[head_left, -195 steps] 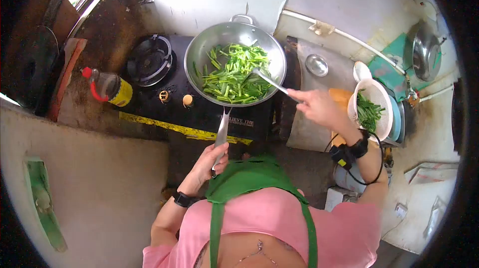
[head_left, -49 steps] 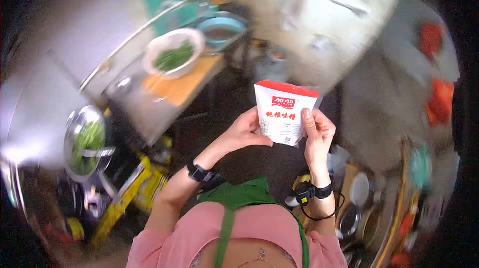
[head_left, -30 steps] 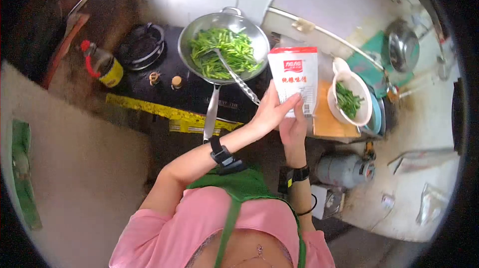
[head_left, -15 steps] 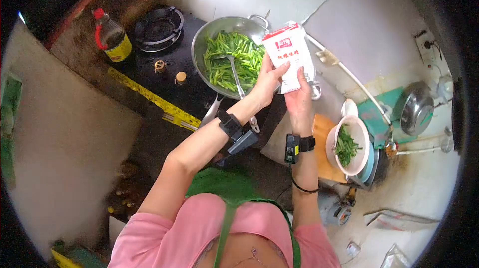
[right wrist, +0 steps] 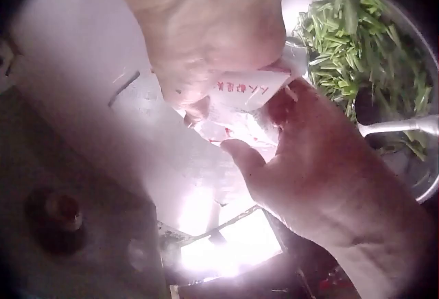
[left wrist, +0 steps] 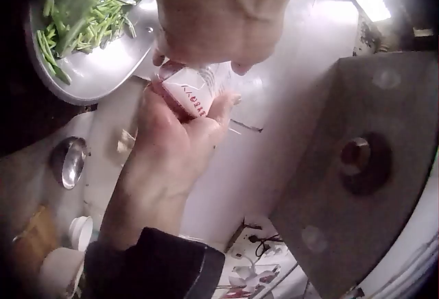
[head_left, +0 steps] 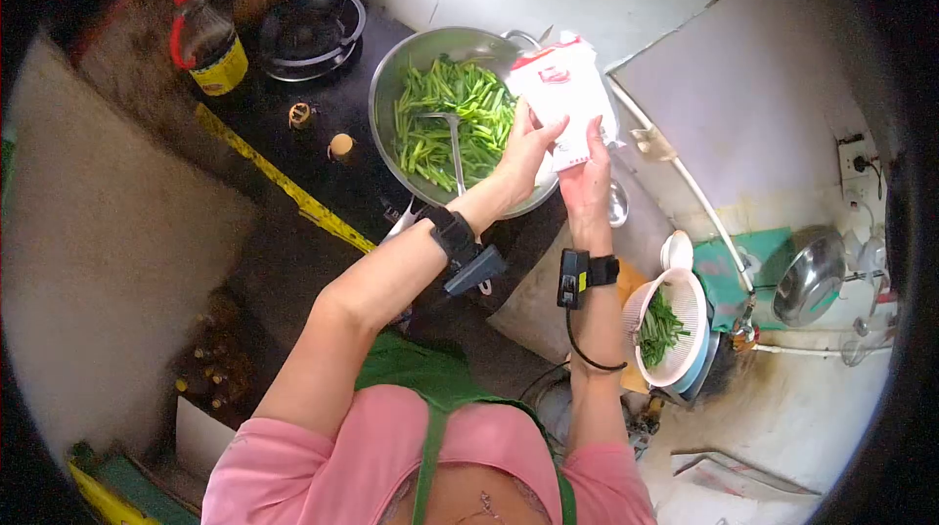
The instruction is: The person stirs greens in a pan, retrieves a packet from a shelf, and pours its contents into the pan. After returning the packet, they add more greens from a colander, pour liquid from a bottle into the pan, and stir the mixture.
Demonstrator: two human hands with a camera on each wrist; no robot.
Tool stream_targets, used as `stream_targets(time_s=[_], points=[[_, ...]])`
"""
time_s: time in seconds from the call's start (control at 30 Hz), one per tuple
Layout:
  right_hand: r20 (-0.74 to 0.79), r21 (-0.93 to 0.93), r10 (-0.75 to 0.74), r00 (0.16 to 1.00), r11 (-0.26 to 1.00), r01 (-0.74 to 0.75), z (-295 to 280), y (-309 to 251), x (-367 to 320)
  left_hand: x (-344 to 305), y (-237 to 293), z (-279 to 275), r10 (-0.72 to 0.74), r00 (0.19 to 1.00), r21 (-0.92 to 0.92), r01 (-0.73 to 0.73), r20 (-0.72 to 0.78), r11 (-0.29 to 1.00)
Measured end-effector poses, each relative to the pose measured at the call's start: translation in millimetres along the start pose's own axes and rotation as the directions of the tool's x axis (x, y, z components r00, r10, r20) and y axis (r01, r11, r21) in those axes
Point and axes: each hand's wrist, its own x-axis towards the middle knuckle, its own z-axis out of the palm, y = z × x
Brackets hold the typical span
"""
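Both hands hold a white MSG packet (head_left: 577, 100) with a red top band, raised and tilted at the wok's right side, overlapping its rim in the head view. My left hand (head_left: 528, 152) grips its lower left, thumb across the front. My right hand (head_left: 587, 188) grips the bottom right part, thumb pointing up. Fingers of both hands close around the packet (left wrist: 192, 94) in the left wrist view, covering much of it. Chopped green stalks (head_left: 430, 139) fill the steel wok (head_left: 499, 54). A metal spatula (head_left: 457, 155) rests in them, its handle passing behind my left forearm.
The black stove carries a second burner (head_left: 311, 36) on the left, beside a red-capped oil bottle (head_left: 219, 65). At right are a steel ladle bowl (head_left: 618, 202) and a white colander (head_left: 693, 322) of greens. A white pipe (head_left: 675, 158) runs along the wall.
Earlier the left hand held the wok handle and the right hand the spatula. Both now hold the packet, which has come from away from the stove to the wok and tilted.
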Motion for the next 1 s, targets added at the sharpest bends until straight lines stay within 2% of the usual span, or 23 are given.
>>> stream_targets(time_s=[0.07, 0.13, 0.23, 0.37, 0.43, 0.57, 0.63, 0.77, 0.83, 0.93, 1.0], points=[[-0.002, 0.005, 0.005, 1.000, 1.000, -0.005, 0, 0, 4, 3, -2, -1, -0.021, 1.000, 0.044, 0.022, -0.021, 0.999], [-0.003, 0.005, 0.010, 1.000, 1.000, -0.010, -3, 1, 11, 4, -4, -1, 0.072, 0.997, -0.069, -0.072, -0.004, 0.995], [0.038, -0.089, 0.033, 0.999, 0.996, -0.030, -9, 5, 20, 7, -1, -1, 0.076, 0.997, -0.085, -0.077, -0.006, 0.993], [0.044, -0.021, -0.001, 0.999, 1.000, 0.002, -6, 7, 25, 14, -2, -5, 0.010, 1.000, -0.004, -0.010, 0.019, 1.000], [0.034, 0.010, -0.007, 0.999, 1.000, 0.006, -8, 9, 27, 11, 2, 1, 0.053, 0.998, -0.063, -0.056, -0.044, 0.996], [0.014, -0.031, 0.025, 1.000, 0.999, -0.025, -10, 7, 29, 12, 2, 3, 0.042, 0.998, -0.064, -0.046, -0.054, 0.997], [0.027, -0.037, 0.034, 0.999, 0.999, -0.033, -14, 6, 30, 20, -7, -3, 0.014, 1.000, -0.064, -0.014, 0.002, 0.998], [0.016, -0.001, 0.029, 0.999, 1.000, -0.029, -15, 1, 23, 16, -8, 3, 0.019, 1.000, -0.071, -0.019, 0.002, 0.997], [0.007, -0.008, 0.039, 0.999, 0.999, -0.039, -16, 1, 22, 14, -10, 6, 0.080, 0.996, -0.103, -0.084, -0.037, 0.991], [0.026, 0.003, 0.044, 0.999, 0.999, -0.044, -19, 2, 21, 15, -16, 3, 0.007, 1.000, -0.069, -0.008, -0.012, 0.998], [-0.035, 0.055, 0.041, 0.999, 0.998, -0.039, -19, 0, 13, 12, -19, 6, 0.004, 1.000, -0.106, -0.005, -0.009, 0.994]])
